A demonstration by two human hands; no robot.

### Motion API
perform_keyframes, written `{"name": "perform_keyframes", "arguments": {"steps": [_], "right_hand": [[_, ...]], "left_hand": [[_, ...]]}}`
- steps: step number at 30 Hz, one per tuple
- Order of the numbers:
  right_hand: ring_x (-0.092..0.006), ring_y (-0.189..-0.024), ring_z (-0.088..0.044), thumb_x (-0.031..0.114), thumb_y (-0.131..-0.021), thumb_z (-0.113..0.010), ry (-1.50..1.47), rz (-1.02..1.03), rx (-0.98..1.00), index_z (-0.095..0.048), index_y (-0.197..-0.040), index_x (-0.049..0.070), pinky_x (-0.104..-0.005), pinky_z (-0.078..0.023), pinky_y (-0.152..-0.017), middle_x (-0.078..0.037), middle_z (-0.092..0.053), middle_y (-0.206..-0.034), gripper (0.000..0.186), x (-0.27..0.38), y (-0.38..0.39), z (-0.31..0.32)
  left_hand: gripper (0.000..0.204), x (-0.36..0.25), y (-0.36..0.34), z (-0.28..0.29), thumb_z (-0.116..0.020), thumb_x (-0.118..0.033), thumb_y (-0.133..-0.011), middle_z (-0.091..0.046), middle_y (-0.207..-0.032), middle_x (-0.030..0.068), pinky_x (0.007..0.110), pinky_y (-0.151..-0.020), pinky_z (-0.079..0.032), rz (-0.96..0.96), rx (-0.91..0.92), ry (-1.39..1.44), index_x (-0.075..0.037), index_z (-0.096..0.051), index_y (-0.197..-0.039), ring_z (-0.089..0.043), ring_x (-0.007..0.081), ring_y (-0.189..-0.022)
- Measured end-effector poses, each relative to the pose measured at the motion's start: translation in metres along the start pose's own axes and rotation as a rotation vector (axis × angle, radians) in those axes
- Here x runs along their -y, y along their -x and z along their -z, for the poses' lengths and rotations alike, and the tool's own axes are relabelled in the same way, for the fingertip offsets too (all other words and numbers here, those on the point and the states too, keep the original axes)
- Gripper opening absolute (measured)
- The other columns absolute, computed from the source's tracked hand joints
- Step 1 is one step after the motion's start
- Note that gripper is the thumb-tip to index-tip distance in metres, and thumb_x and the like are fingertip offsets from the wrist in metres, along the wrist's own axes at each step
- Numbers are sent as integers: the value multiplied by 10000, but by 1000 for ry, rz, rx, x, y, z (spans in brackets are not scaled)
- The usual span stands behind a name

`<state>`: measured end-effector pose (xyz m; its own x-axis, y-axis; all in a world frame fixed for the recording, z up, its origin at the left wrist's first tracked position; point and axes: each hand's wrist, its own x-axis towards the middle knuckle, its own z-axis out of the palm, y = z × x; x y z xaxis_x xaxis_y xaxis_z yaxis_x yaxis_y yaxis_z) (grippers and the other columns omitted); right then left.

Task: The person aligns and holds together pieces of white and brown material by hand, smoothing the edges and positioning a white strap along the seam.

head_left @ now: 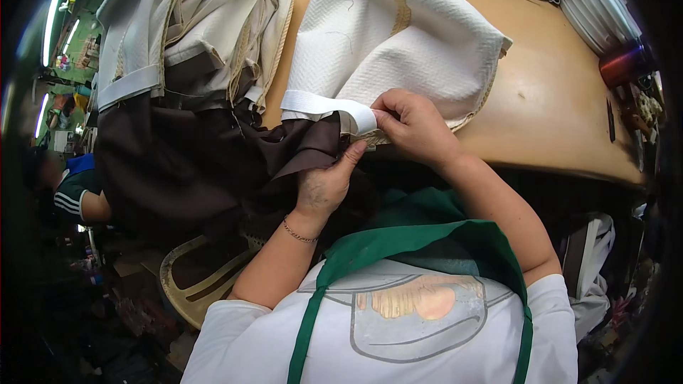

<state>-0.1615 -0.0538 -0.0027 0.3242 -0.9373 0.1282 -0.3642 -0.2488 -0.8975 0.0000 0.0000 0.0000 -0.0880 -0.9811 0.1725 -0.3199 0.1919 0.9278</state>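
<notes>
A white textured fabric piece (441, 35) with tan overlocked edges lies on the table in front of me. Along its near left edge runs a white elastic band (313, 103), its free end curling up. My right hand (416, 124) is closed, thumb and fingertips pinching that band near its end. Just below and to the left, my left hand (326, 186) grips the dark brown cloth (306, 151) joined to the white piece, thumb on top at the seam. Its other fingers are hidden under the cloth.
Left of my hands, a heap of similar white pieces (206, 21) with brown cloth (171, 163) hangs over the table edge. On the wooden table (548, 99) lie a dark pen-like tool (610, 119), a shiny red-blue cylinder (626, 64) and a white stack (597, 11). Another person (82, 188) is far left.
</notes>
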Motion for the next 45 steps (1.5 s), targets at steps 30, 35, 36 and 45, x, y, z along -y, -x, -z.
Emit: {"name": "perform_keyframes", "arguments": {"steps": [30, 35, 36, 45], "right_hand": [[-89, -873, -545, 95, -806, -635, -487, -11, 225, -546, -987, -10, -230, -444, -772, -30, -582, -917, 227, 14, 8, 8], [-41, -714, -508, 133, -811, -650, -442, -153, -24, -541, -838, 19, -186, -427, -658, 13, -582, -793, 160, 16, 0, 3], [-35, -685, -485, 132, -822, -641, -489, -166, -70, -545, -817, 19, -182, -413, -627, 18, -573, -753, 149, 15, -3, 3], [-39, -693, -493, 120, -830, -628, -622, -71, -13, -547, -814, 16, -190, -425, -634, 10, -576, -767, 133, 23, -2, -1]], "left_hand": [[277, 10, 5, -4, -603, -86, -833, -577, -975, 146, 321, -795, -440, -216, -37, -108, 29, -525, -1073, -563, 233, -896], [315, 17, 9, -5, -608, -124, -836, -583, -999, 152, 336, -818, -436, -215, -74, -155, 32, -517, -1095, -566, 266, -918], [348, 18, 9, -6, -615, -153, -834, -581, -1013, 161, 349, -836, -429, -238, -50, -157, 35, -512, -1108, -564, 287, -928], [343, 33, 17, -3, -583, -66, -849, -555, -1094, 123, 314, -865, -413, -310, -17, -381, 32, -472, -1158, -535, 209, -995]]}}
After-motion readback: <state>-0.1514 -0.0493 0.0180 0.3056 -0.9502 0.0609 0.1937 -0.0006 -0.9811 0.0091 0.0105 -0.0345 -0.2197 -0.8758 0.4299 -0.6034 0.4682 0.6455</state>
